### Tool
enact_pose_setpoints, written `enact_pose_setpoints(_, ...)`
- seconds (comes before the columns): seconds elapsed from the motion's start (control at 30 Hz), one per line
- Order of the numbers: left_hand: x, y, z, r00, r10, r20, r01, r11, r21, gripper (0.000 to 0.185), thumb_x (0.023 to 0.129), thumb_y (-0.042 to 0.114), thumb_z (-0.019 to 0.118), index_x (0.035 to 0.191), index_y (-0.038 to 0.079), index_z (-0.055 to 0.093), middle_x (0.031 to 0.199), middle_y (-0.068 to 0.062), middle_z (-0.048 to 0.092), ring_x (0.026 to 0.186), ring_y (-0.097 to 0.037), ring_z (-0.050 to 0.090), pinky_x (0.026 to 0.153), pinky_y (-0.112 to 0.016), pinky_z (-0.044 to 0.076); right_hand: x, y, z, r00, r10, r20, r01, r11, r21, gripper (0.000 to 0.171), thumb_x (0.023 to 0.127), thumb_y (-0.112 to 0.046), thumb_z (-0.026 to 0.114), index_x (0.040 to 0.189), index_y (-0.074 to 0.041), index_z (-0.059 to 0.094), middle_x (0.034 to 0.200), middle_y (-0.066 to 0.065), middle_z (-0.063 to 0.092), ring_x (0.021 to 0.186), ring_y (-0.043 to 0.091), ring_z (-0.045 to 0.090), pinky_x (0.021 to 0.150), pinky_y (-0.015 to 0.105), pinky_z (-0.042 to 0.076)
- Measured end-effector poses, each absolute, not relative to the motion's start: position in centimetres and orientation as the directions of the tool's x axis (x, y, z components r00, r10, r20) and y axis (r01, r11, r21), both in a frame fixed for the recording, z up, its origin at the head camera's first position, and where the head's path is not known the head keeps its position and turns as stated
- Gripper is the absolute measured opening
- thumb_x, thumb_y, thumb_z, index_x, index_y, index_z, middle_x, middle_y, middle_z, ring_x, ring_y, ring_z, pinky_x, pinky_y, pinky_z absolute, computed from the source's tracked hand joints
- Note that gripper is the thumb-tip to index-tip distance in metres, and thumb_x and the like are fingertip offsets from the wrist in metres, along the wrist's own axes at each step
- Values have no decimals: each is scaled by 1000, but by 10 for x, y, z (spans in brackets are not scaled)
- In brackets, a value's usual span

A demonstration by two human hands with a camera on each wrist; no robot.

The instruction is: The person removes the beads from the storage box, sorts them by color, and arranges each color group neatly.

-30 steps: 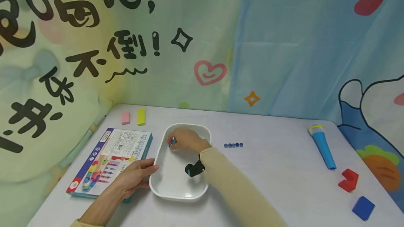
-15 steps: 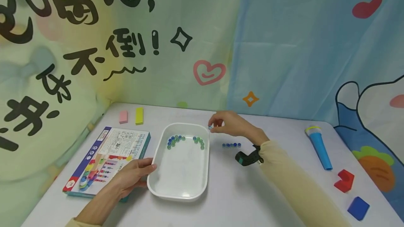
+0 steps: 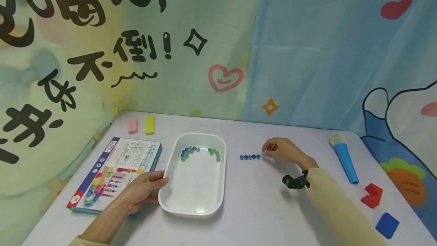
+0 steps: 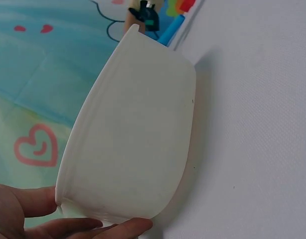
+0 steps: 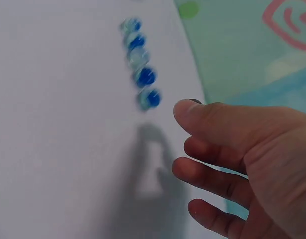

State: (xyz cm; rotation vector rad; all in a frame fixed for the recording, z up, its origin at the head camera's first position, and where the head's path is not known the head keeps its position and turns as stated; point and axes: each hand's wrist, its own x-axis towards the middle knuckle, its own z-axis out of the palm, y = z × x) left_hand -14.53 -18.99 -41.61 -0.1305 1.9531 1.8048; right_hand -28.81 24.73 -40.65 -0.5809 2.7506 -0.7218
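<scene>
My left hand (image 3: 160, 185) grips the near left corner of a white tray (image 3: 191, 200), thumb on the rim; the left wrist view shows thumb and fingers round that tray's (image 4: 138, 134) corner. Blue and green beads (image 3: 200, 152) lie in an arc at the tray's far end. To the tray's right, a short row of blue beads (image 3: 250, 157) sits on the table. My right hand (image 3: 265, 151) hovers at the row's right end, fingertips pinching a small blue bead (image 3: 263, 150). In the right wrist view, the curled fingers (image 5: 207, 114) sit just past the row (image 5: 140, 64); the pinched bead is hidden there.
A game box (image 3: 116, 172) lies left of the tray, with a pink block (image 3: 132, 126) and a yellow block (image 3: 149, 125) behind it. At the right are a blue toy microphone (image 3: 344, 158), a red block (image 3: 372, 195) and a blue cube (image 3: 387, 225). A printed cloth backs the table.
My right hand left the tray's far end with a bead, passed over its right rim and came down at the right end of the bead row. The left hand stayed on the tray.
</scene>
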Motion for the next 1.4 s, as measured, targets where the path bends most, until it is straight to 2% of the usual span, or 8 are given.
enact_pose_setpoints(0.23,-146,-188,-415,-887,243,-393,-372,130,919,58,99,20,54,144,-11,33,143,-29,45,107,-22,63,84,-42,57,-286,250,-424,-901,-417,-118,-304,803,-513,16,87,-17,71,100,-7,69,99,6,67,90,18,57,78,31,48)
enact_pose_setpoints(0.4,-147,-188,-415,-887,236,-396,-373,136,918,58,99,20,54,144,-10,34,141,-28,47,105,-21,63,84,-41,57,-283,246,-428,-902,-428,-61,-345,798,-494,17,86,-17,71,99,-6,70,96,8,64,86,18,55,77,32,48)
enact_pose_setpoints(0.73,-147,-187,-415,-889,237,-392,-367,142,919,58,100,21,53,145,-10,33,142,-28,45,105,-20,63,84,-40,57,-283,244,-433,-920,-389,-52,-316,812,-491,18,85,-17,72,100,-6,68,90,6,57,84,18,48,75,30,42)
enact_pose_setpoints(1.13,-146,-186,-417,-884,225,-411,-385,153,910,58,100,21,53,145,-9,33,143,-28,45,102,-20,63,81,-38,57,-283,246,-434,-910,-408,-73,-326,813,-482,21,86,-19,72,102,-6,66,96,7,59,90,20,54,81,35,47)
enact_pose_setpoints(1.3,-146,-186,-416,-878,211,-429,-400,165,901,59,99,22,55,145,-9,34,142,-27,47,100,-20,63,80,-38,57,-286,248,-419,-888,-441,-128,-328,805,-495,31,87,-21,71,112,-4,64,93,6,61,84,17,54,73,30,46)
enact_pose_setpoints(1.4,-145,-187,-416,-877,179,-446,-418,174,892,59,98,22,56,144,-8,35,140,-26,48,98,-20,63,79,-38,58,-290,236,-401,-884,-454,-115,-348,800,-488,33,90,-23,69,116,-3,63,92,6,63,80,16,54,68,27,45)
